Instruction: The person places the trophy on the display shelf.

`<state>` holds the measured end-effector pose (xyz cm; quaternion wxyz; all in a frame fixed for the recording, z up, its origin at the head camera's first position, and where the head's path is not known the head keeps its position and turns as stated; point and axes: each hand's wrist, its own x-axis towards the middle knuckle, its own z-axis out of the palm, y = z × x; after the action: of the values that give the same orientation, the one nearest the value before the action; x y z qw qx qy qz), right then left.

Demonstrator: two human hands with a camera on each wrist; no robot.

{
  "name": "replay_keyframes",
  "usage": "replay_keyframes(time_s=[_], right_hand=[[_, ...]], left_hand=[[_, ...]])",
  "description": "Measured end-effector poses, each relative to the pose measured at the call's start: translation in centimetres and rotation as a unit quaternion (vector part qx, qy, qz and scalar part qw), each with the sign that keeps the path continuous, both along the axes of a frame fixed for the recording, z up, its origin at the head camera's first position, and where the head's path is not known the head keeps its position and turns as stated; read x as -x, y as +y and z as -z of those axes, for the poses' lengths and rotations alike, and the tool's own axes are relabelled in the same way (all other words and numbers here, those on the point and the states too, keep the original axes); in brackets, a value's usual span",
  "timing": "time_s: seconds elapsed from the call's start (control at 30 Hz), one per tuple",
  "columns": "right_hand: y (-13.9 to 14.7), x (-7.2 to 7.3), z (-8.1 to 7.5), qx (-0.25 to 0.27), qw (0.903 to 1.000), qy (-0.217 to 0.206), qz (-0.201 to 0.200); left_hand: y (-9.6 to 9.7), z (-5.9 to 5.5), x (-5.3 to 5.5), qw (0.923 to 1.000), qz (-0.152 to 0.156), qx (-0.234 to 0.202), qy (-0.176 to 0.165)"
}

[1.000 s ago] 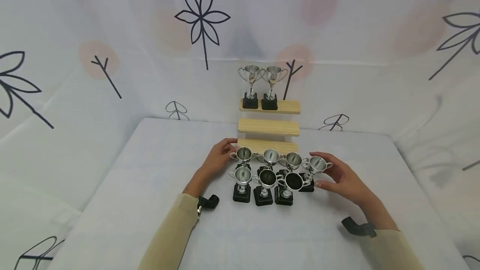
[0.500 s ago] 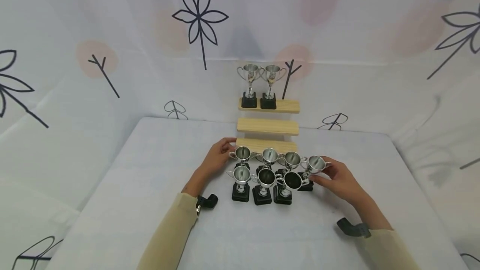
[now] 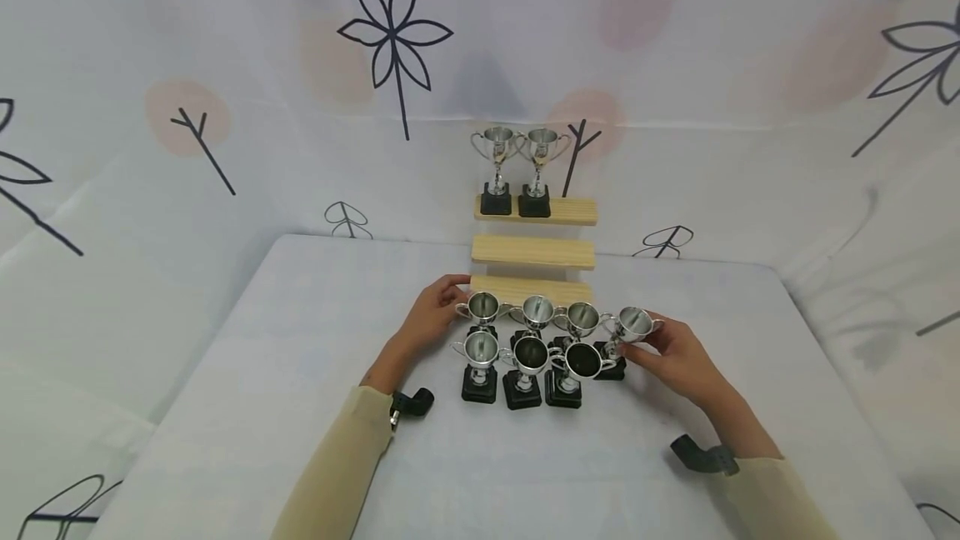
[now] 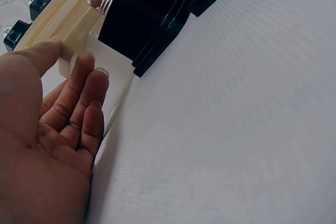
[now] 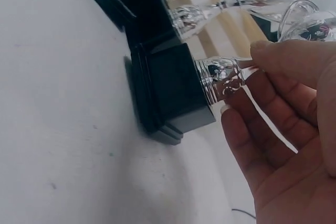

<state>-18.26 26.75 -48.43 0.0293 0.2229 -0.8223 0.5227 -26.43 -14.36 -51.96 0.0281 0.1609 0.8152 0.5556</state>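
My right hand [image 3: 686, 361] pinches a small silver trophy cup [image 3: 633, 323] by its stem, at the right end of the back row. In the right wrist view, the thumb and fingers lie around the metal just above its black base [image 5: 176, 87]; this trophy stands upright, close to the table. My left hand [image 3: 431, 315] holds the left end of the lowest plank of a wooden stepped shelf [image 3: 530, 288]. The left wrist view has the thumb on the plank's edge [image 4: 73, 27] and curled fingers by its underside. Several more trophies [image 3: 480, 348] stand in two rows before the shelf.
Two trophies [image 3: 497, 177] stand side by side on the shelf's top plank [image 3: 573, 211]. The middle plank [image 3: 532, 251] shows bare wood. A white cloth covers the table [image 3: 525, 473], and a patterned white curtain [image 3: 262, 23] hangs behind and at the sides.
My right hand has moved left to the rightmost trophy and closed on its stem; the cup has shifted very slightly. My left hand stays at the shelf. The head view has shifted a little.
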Motion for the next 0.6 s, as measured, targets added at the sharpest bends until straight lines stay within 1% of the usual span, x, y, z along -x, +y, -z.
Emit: replay_keyframes(time_s=[0.2, 0.37, 0.6], right_hand=[[0.5, 0.1, -0.8, 0.005, 0.9998, 0.002, 0.017], [0.8, 0.2, -2.0, 0.016, 0.9992, 0.017, 0.033], [0.6, 1.3, -3.8, 0.028, 0.9983, 0.036, 0.036]], left_hand=[[-0.1, 0.0, 0.0, 1.0000, 0.004, -0.002, 0.007], [-0.1, 0.1, 0.0, 1.0000, 0.003, 0.000, 0.005], [-0.1, 0.3, 0.2, 0.9998, 0.000, -0.008, 0.016]])
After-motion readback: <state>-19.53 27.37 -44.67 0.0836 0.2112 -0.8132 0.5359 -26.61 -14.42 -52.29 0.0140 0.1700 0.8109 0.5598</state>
